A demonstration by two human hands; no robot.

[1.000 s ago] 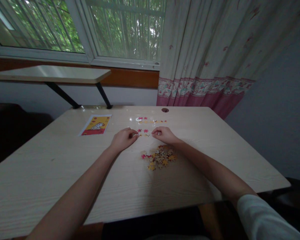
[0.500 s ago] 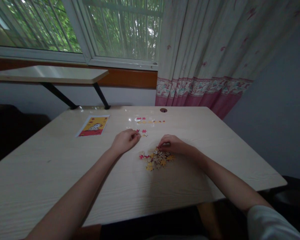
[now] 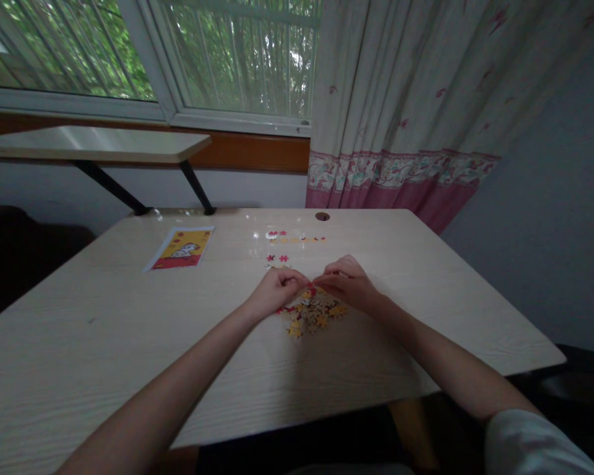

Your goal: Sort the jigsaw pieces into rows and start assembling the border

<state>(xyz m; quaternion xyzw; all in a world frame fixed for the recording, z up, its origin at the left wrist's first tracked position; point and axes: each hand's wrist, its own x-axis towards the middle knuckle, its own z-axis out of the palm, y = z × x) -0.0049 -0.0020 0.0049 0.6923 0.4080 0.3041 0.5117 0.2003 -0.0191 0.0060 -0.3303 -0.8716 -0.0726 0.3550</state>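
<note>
Puzzle pieces [image 3: 315, 316], knobby-edged, lie heaped near right hand [image 3: 350, 285], pinching red piece [image 3: 311, 289], and left hand [image 3: 276, 291], grip unclear.

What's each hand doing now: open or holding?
Left hand: fingers pinched near the puzzle pieces; can't tell whether it holds one.
Right hand: fingers pinched too; anything held can't be told.

Taking twelve as straight ahead of the person, I see both bare forearms angling inward. The left forearm [image 3: 198, 369] points toward two o'clock, the right forearm [image 3: 430, 346] toward ten. The left hand [image 3: 276, 290] has its fingers bent, their tips reaching toward three; the right hand [image 3: 350, 285] pinches its fingertips toward nine. The tips nearly meet at twelve; I can't tell whether they touch.
</note>
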